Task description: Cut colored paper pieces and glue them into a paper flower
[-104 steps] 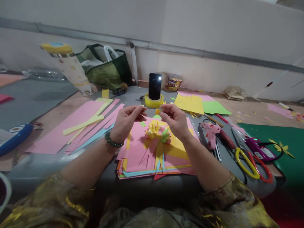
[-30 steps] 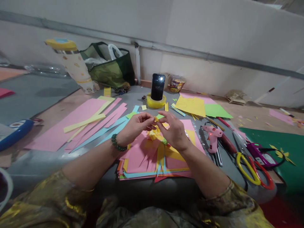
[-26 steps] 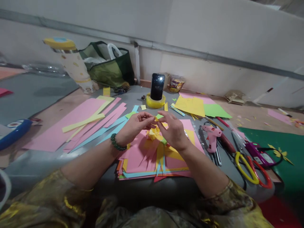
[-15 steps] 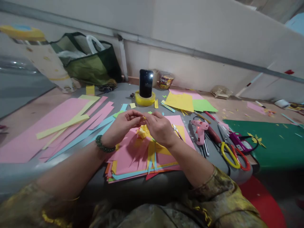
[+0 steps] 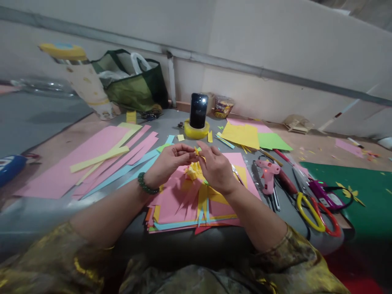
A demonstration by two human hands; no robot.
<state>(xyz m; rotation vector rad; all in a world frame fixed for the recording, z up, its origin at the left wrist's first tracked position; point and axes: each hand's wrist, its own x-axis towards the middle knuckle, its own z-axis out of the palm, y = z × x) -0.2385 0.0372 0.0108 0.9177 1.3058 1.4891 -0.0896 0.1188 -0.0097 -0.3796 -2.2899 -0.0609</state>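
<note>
My left hand (image 5: 169, 164) and my right hand (image 5: 218, 170) meet over a stack of coloured paper (image 5: 171, 208). Between their fingertips is a small piece of yellow paper (image 5: 196, 151). Thumb and forefinger of the left hand pinch it from one side. The right hand's fingers are bent around its other side and partly hide it. Just below lies a cluster of folded yellow paper (image 5: 192, 172), with yellow and light blue strips (image 5: 202, 202) spreading toward me across the pink top sheet.
Pink sheets (image 5: 76, 159) and strips lie to the left. A phone (image 5: 198, 110) leans upright in a yellow tape roll (image 5: 196, 130). To the right are a pink glue gun (image 5: 267, 173), scissors (image 5: 310, 212) and a purple device (image 5: 326, 196). A tumbler (image 5: 87, 83) and green bag (image 5: 137, 85) stand behind.
The view has turned left, shifting everything rightward in the picture. Between the fingertips, the yellow paper piece shows more, and the right hand's fingers have loosened slightly apart.
</note>
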